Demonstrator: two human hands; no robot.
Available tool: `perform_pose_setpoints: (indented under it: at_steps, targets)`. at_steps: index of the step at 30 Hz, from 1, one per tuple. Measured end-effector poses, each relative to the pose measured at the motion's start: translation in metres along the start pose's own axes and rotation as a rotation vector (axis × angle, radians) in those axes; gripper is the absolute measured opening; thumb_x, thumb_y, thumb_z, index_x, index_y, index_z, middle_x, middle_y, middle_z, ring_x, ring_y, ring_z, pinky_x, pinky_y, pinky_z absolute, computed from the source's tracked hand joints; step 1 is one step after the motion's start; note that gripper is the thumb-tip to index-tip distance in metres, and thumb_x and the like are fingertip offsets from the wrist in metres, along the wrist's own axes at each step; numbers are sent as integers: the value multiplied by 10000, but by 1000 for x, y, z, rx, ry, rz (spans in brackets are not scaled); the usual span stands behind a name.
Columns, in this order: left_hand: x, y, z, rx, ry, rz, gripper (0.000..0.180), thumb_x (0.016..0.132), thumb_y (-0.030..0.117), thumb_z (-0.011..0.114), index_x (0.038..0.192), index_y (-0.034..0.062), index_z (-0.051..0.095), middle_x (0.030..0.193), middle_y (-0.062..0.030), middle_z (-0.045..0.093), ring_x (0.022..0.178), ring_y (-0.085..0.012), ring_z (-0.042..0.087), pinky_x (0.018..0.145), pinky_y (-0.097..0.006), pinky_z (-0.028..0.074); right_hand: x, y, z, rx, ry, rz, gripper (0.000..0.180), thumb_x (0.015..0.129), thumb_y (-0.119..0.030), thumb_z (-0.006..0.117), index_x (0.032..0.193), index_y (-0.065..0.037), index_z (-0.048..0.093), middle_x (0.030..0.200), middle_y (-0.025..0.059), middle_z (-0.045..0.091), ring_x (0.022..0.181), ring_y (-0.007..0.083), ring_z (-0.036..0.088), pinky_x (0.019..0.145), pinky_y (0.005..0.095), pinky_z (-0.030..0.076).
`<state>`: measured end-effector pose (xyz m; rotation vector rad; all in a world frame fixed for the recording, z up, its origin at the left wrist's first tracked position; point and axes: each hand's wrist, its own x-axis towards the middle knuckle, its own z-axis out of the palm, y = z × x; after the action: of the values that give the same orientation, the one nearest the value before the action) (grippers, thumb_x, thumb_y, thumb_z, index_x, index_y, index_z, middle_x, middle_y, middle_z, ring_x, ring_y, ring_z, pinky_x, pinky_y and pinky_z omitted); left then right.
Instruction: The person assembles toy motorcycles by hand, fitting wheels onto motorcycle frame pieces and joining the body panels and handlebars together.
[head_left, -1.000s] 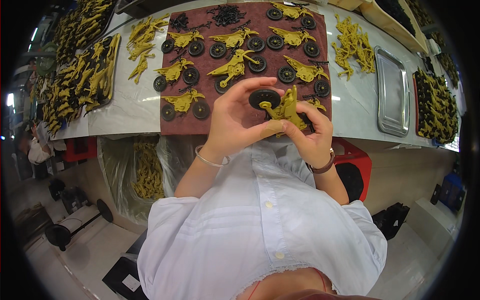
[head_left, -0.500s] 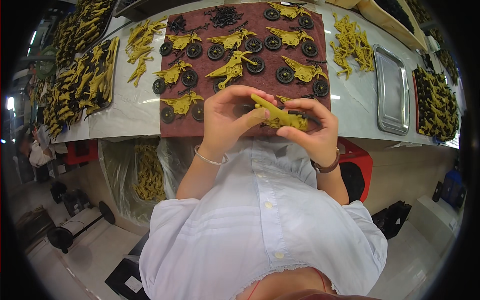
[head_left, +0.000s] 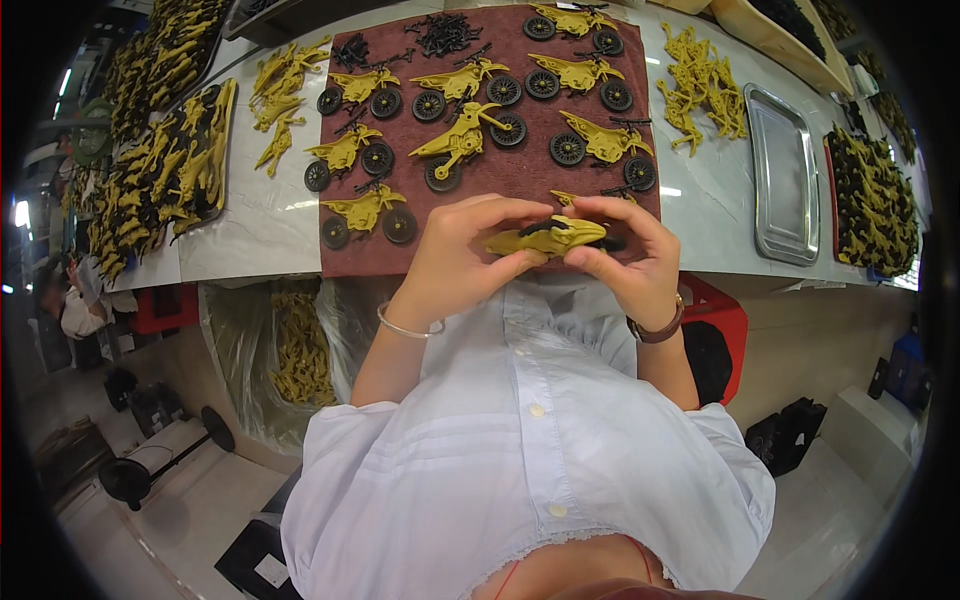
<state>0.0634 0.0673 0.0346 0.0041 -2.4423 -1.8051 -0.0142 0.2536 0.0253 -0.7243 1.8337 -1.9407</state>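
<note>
Both hands hold one yellow and black toy motorcycle (head_left: 560,235) above the near edge of the dark red mat (head_left: 520,180). My left hand (head_left: 465,245) pinches its left end between thumb and fingers. At the other end, my right hand (head_left: 635,250) grips it the same way, fingers over the top and thumb below. A black wheel shows partly behind the right fingers. Just beyond my hands lies another toy motorcycle (head_left: 462,140) with black wheels. Several more like it are spread over the mat, one partly hidden behind my right hand.
Small black parts (head_left: 450,35) are heaped at the mat's far edge. Loose yellow pieces lie in a left pile (head_left: 280,95) and a right pile (head_left: 705,85). A metal tray (head_left: 783,175) stands at the right. Below the table hangs a plastic bag (head_left: 235,335) of yellow pieces.
The toy motorcycle in my hands has turned from a raised tilt to nearly level. My left hand has dropped slightly toward me.
</note>
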Motion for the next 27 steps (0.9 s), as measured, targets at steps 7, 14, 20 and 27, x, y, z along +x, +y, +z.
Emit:
perform_pose_setpoints:
  at_steps: [7,14,20,27]
  targets:
    - [-3,0,17,-3,33,136,403,695,47,716,1088,29,627,941,-110,663,819,-207,649,696,-299,507,1,0,-2,-139,21,-165,272,704,-21,737,960,18,650,956,103,639,858,158,601,750,264,470]
    - [-3,2,20,69,136,215,335,708,32,712,1032,10,630,942,-111,668,821,-194,656,712,-287,510,2,-6,2,-243,40,-232,325,679,-22,757,980,10,640,956,93,631,859,164,597,762,275,470]
    - [-6,1,22,-313,134,125,360,750,9,706,1083,-31,574,1009,-103,636,918,-150,616,777,-273,505,-5,-10,-3,199,38,-40,430,710,34,736,1109,46,575,1085,104,597,972,151,570,855,276,466]
    - [-6,1,30,-432,110,48,362,783,74,712,1103,-14,566,983,-85,645,893,-124,615,789,-263,488,-9,-13,-4,131,55,-51,303,784,10,674,1071,66,595,1068,125,608,944,157,571,830,271,458]
